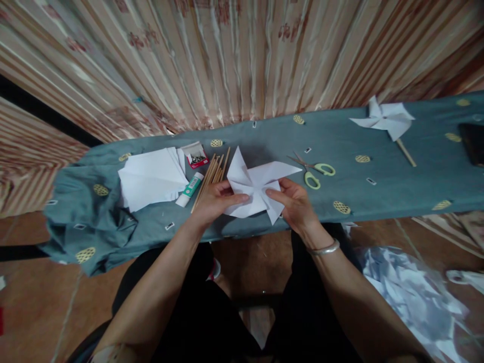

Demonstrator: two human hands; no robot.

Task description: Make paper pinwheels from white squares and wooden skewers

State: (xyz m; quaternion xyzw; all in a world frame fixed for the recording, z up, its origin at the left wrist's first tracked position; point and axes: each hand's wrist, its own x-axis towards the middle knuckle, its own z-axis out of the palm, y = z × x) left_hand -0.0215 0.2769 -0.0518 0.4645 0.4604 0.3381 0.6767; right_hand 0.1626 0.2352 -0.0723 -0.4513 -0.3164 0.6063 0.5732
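Observation:
A white paper pinwheel (259,176), its blades folded in toward the middle, is held between my two hands over the near part of the table. My left hand (219,200) grips its left side, thumb on top and fingers beneath. On the right side my right hand (293,199) pinches the paper, thumb pressed near the centre. Several thin wooden sticks (209,177) lie just left of the pinwheel. Beside them are a glue stick (190,189) and a small open red box of metal pins (196,155). Scissors with pale green handles (315,174) rest to the right.
A stack of white paper (151,179) sits at the left on the green cloth-covered table (257,138). Far right are a pinwheel on a stick (389,121) and a dark object (472,143). Below right, a clear bag (412,297) holds white paper pieces. A curtain (242,65) hangs behind.

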